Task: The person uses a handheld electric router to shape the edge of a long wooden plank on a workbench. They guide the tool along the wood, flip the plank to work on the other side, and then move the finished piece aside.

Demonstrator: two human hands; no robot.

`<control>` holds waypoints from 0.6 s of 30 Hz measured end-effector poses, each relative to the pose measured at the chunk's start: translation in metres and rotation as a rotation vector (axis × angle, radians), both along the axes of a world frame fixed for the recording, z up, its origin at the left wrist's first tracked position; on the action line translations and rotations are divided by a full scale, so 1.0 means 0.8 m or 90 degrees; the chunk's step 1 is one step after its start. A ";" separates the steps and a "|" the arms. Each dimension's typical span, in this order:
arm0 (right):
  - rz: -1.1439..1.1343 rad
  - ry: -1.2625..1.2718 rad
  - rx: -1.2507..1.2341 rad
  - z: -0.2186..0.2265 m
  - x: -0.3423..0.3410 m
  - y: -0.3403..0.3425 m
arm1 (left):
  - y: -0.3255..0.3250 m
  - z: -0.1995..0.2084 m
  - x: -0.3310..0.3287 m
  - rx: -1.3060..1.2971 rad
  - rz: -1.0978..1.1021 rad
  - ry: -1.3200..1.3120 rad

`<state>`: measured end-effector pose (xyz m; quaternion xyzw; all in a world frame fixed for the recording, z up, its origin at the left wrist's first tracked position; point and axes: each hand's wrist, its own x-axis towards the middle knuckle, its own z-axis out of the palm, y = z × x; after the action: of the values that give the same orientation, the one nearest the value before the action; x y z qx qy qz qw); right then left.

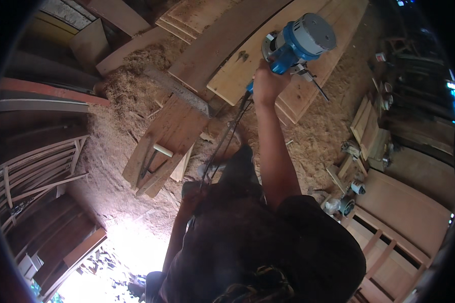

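My right hand [270, 83] is wrapped round the grip of a blue and grey wood router [308, 38], with my arm stretched out ahead. The router sits over a pale wooden board [247, 63], and a dark rod sticks out from its base. A black power cord [226, 135] runs from the router back toward my body. Low beside my waist, my left hand [190, 201] is closed at the cord; its fingers are dark and only partly visible.
Sawdust and shavings [119, 131] cover the floor. To the left, a short plank [169, 129] bears a tool with a white handle [163, 150] and a flat metal blade [194, 103]. Stacked boards [40, 93] line the left side; a wooden frame [384, 242] and panels [409, 197] stand right.
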<state>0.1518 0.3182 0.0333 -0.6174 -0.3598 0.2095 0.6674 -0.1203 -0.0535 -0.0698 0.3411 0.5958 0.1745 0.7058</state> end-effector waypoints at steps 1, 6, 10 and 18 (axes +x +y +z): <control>-0.004 0.002 0.000 0.001 -0.010 -0.008 | -0.003 -0.005 -0.004 0.016 -0.010 0.004; -0.004 0.003 -0.041 0.004 -0.043 -0.053 | -0.022 -0.031 -0.018 0.026 0.022 -0.029; -0.006 0.025 -0.030 0.002 -0.071 -0.073 | -0.019 -0.030 -0.029 0.036 0.003 -0.026; -0.034 -0.046 -0.044 0.009 -0.084 -0.086 | -0.002 -0.014 -0.041 -0.052 -0.037 0.003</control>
<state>0.0848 0.2494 0.0407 -0.6566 -0.3593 0.1813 0.6379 -0.1529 -0.0554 -0.0807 0.3297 0.5941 0.1291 0.7223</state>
